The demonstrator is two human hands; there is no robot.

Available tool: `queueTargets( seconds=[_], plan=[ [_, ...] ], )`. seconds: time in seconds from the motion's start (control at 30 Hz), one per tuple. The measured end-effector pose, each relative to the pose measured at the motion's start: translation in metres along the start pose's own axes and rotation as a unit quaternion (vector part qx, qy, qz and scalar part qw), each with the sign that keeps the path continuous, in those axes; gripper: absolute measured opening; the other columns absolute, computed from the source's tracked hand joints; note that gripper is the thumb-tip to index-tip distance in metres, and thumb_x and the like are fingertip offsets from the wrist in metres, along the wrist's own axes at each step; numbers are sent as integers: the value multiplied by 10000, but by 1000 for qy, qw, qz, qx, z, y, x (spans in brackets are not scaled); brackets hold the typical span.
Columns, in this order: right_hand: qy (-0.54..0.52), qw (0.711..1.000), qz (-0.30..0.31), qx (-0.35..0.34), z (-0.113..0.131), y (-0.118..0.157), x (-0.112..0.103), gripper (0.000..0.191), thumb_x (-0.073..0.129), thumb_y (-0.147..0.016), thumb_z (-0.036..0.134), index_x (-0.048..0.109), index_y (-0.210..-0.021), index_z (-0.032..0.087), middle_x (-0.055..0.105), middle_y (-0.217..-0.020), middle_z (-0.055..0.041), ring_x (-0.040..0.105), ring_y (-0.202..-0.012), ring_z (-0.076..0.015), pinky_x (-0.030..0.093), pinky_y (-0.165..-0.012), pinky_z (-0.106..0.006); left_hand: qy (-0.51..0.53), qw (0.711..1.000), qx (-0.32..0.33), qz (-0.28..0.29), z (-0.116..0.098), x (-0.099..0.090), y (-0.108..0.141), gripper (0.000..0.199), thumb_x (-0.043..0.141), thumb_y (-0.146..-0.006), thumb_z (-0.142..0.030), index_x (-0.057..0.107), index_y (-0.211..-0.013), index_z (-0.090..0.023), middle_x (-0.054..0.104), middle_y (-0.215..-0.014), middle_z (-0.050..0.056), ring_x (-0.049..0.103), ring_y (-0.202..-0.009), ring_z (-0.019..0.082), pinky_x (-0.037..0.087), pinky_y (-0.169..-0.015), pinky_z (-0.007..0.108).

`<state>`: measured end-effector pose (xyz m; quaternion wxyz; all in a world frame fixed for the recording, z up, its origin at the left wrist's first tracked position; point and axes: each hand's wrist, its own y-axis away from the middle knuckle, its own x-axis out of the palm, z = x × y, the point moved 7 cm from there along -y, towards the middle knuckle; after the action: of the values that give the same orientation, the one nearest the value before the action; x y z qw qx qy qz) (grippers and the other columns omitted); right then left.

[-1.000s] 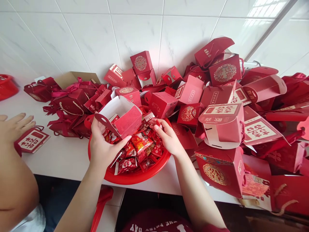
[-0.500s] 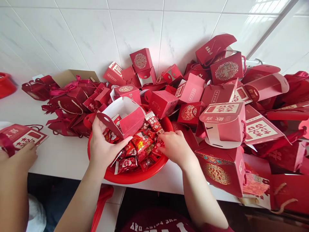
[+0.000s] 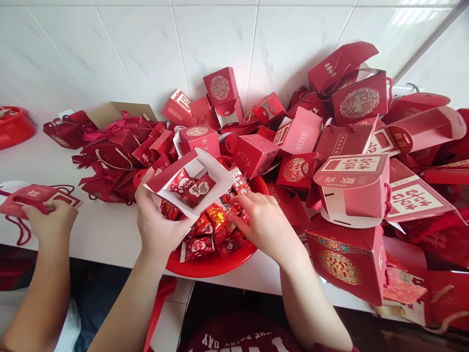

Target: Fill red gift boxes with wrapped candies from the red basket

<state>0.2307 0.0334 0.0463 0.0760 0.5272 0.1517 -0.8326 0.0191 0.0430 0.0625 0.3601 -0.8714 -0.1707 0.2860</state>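
Tipped since a moment ago, the open box (image 3: 219, 176) was pinched in the left hand (image 3: 157, 220), just left of the bent fingers of the right hand (image 3: 269, 225), held over sweets (image 3: 217, 218) in the red bowl (image 3: 216, 268), any pinch there hidden.

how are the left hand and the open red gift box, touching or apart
Touching: the head view shows the left hand gripping the open red gift box by its left side.

You are in a tiled room, home or workshop unclear: glossy white wall tiles (image 3: 216, 39) rise behind the red basket (image 3: 216, 269), and red paper gift boxes (image 3: 350, 259) crowd the white tabletop (image 3: 104, 230) behind it and to both sides.
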Motion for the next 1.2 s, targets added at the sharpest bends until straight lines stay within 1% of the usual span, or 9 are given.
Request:
queueTargets(
  seconds=[0.1,0.17,0.27,0.4,0.57,0.77,0.93,1.1,1.2],
  plan=[
    [-81,985,44,-147,30,-3,20,150,634,-1008,283,749,-1098,250,656,-1367,-73,592,-1254,-249,438,-1089,-432,-26,999,32,-33,-5,-6,0,1183,982,-531,-270,338,-1522,-241,427,-1576,168,483,-1450,358,429,-1228,508],
    [-80,976,88,-185,40,-5,40,124,684,-974,274,784,-1047,273,543,-1537,-56,483,-1411,-283,318,-1208,-540,-35,998,30,-43,-3,-8,0,1144,965,-546,-253,344,-1507,-229,453,-1545,171,493,-1440,360,424,-1230,512],
    [-16,995,56,-82,24,-14,50,165,663,-968,237,790,-1073,234,443,-1616,-127,372,-1499,-358,166,-1237,-687,-60,997,-14,-50,8,-11,2,1060,957,-560,-307,398,-1455,-217,525,-1456,170,517,-1411,373,457,-1198,526],
    [38,997,-67,3,2,-11,24,322,567,-999,183,711,-1284,227,417,-1622,-162,373,-1492,-369,196,-1226,-696,-74,995,-47,-45,16,-11,5,1060,965,-551,-377,408,-1440,-223,533,-1437,171,538,-1384,374,489,-1166,528],
    [-21,998,-45,-34,1,0,12,302,536,-1001,140,731,-1219,213,591,-1459,-136,536,-1345,-298,406,-1170,-514,-30,999,-7,-34,2,-7,-1,998,945,-603,-331,412,-1440,-229,547,-1444,163,541,-1392,349,469,-1193,500],
    [-88,980,86,-154,17,-1,47,488,480,-876,-43,751,-1159,247,659,-1357,-55,603,-1224,-232,483,-1064,-368,2,1000,20,13,1,2,1,1187,989,-517,-299,344,-1513,-257,455,-1563,160,464,-1465,371,439,-1218,496],
    [-69,984,123,-110,7,-5,53,399,541,-881,6,760,-1115,244,691,-1207,-50,667,-1032,-220,506,-943,-349,55,994,-54,75,19,14,2,1123,956,-584,-287,345,-1525,-224,524,-1511,184,559,-1389,353,496,-1164,499],
    [-47,991,109,-65,-4,-2,38,118,651,-926,105,740,-928,183,671,-961,-52,651,-912,-205,483,-872,-316,100,991,-91,22,30,9,-1,1016,932,-634,-235,396,-1498,-263,485,-1548,159,555,-1397,316,501,-1160,467],
    [-95,992,55,-59,-9,0,28,170,589,-1014,178,674,-867,173,653,-925,-47,625,-884,-183,473,-845,-288,111,989,-93,3,32,5,-1,988,928,-643,-228,413,-1485,-273,478,-1550,159,584,-1364,310,537,-1121,447]
  ],
)
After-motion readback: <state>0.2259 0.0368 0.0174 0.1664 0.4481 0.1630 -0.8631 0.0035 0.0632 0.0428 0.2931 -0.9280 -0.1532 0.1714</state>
